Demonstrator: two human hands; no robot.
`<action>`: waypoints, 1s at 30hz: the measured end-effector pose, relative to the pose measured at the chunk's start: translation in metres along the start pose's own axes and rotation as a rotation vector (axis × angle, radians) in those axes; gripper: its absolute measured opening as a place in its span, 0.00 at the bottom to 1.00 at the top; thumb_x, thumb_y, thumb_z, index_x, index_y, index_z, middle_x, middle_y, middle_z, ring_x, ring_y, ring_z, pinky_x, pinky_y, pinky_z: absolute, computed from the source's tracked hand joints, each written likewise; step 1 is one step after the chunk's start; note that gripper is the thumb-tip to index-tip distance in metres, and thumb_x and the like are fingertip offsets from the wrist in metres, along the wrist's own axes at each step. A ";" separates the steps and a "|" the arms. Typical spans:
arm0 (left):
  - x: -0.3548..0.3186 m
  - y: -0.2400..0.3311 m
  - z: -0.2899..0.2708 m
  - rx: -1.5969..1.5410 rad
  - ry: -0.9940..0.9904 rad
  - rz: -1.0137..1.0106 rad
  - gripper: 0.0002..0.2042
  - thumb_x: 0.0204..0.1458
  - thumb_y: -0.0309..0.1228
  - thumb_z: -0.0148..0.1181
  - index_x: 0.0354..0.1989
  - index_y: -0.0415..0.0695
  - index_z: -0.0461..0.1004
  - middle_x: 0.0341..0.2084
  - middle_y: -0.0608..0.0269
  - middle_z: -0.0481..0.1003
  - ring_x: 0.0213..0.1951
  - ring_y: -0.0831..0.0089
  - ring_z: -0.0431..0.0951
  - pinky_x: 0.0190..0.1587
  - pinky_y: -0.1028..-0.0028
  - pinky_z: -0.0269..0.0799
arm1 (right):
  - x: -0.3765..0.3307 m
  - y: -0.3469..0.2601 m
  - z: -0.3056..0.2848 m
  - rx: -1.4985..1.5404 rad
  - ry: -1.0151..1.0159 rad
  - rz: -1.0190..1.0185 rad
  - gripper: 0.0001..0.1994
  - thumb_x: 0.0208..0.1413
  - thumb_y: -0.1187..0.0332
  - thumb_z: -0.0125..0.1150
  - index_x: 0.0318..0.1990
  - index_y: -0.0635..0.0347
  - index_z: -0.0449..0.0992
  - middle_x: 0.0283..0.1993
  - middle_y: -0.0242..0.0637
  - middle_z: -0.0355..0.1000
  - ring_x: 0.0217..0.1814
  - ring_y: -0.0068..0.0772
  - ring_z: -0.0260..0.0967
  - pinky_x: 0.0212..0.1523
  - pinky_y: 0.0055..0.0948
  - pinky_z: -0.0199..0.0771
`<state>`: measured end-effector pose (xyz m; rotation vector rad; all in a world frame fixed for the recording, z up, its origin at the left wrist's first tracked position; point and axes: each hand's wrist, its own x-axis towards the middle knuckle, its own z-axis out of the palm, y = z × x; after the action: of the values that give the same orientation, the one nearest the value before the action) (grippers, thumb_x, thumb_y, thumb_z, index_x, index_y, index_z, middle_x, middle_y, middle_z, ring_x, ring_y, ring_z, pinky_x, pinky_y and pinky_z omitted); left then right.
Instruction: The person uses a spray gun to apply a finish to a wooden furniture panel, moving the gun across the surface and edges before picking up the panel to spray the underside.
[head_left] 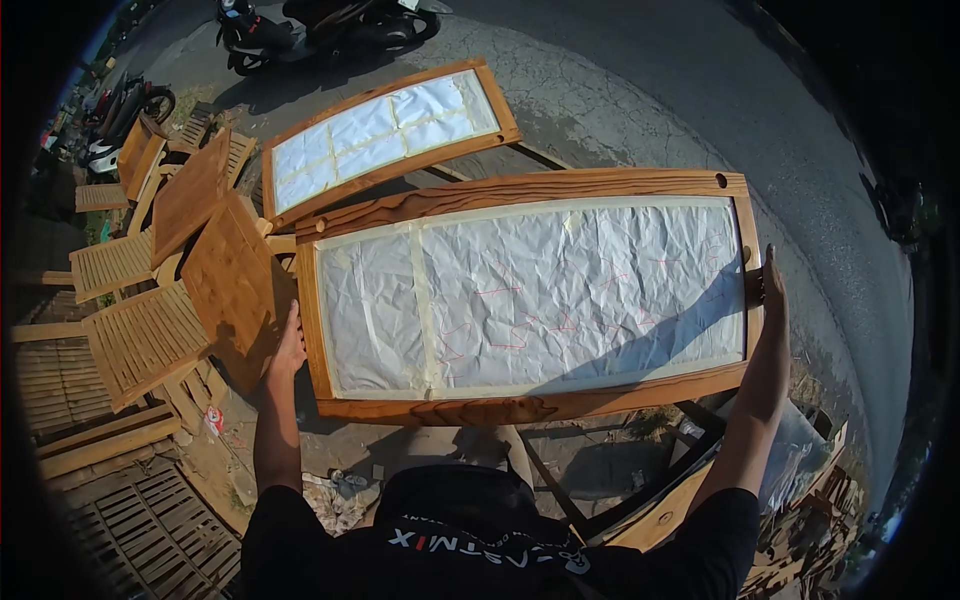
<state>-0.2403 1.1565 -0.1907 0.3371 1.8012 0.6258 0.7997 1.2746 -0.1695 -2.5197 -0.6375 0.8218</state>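
Note:
A large wooden-framed panel (570,300) spans the space in front of me, its middle covered with crumpled pale paper taped along the edges and marked with thin red lines. My left hand (290,345) is pressed against its left end, with some fingers hidden behind the frame. At the opposite end my right hand (773,295) holds the right edge, its palm along the wood. The panel is held between both hands, with round dark holes in its right corner and side. Just beyond it lies a similar papered panel (370,135), propped on dark bars.
Wooden folding chairs (150,320) with slatted seats crowd the left side. A motorcycle (325,35) is parked at the far edge, and another stands at far left (125,115). Grey road (640,90) curves along the right. Wood scraps (800,540) are piled at lower right.

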 end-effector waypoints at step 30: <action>0.029 0.029 0.003 -0.168 -0.018 -0.150 0.46 0.54 0.74 0.44 0.69 0.48 0.62 0.60 0.59 0.70 0.59 0.59 0.71 0.59 0.56 0.67 | 0.007 -0.041 0.033 0.051 0.072 0.188 0.50 0.60 0.26 0.34 0.64 0.71 0.69 0.65 0.58 0.67 0.69 0.54 0.63 0.70 0.49 0.58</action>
<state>-0.2495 1.1962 -0.1978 0.0925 1.7255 0.6603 0.7716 1.3195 -0.1757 -2.5778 -0.3557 0.7957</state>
